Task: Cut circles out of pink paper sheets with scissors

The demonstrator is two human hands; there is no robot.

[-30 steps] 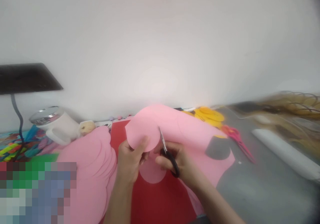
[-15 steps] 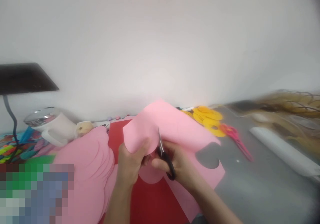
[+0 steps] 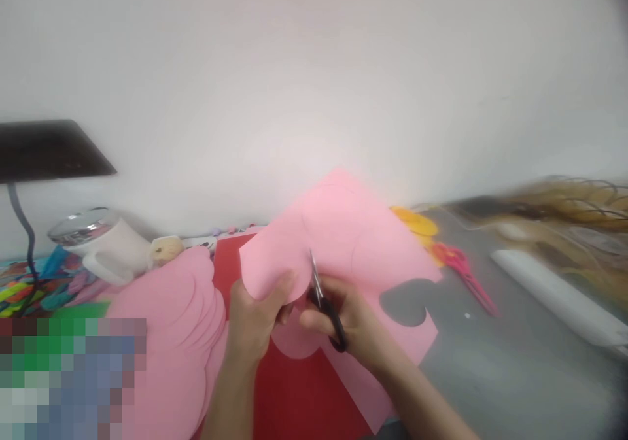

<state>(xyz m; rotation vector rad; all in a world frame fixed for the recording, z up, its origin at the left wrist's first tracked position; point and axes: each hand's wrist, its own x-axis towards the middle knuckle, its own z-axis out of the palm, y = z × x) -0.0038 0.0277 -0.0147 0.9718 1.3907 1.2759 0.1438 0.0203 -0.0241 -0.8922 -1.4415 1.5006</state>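
Note:
A pink paper sheet (image 3: 333, 224) rises in front of me, with faint curved outlines drawn on it and a round notch cut from its right side. My left hand (image 3: 258, 316) pinches the sheet's rounded cut edge, thumb on top. In my right hand (image 3: 338, 316) are black-handled scissors (image 3: 333, 322), their blades pointing up along the curve of the paper. Some fingers of both hands are hidden behind the paper and handles. Beneath lies a red sheet (image 3: 299, 401), and to the left rests a stack of pink paper cutouts (image 3: 167, 335) with rounded edges.
A white mug (image 3: 115, 250) with a shiny top stands at the back left, below a dark panel (image 3: 53, 149). Yellow paper pieces (image 3: 415, 223), pink scissors (image 3: 466, 276) and a white roll-like object (image 3: 559, 296) lie to the right on the grey table (image 3: 490, 374). A wall stands behind.
The far part of the pink sheet has lifted and shifted right, covering more of the yellow pieces. Both hands stay nearly in place with the same hold.

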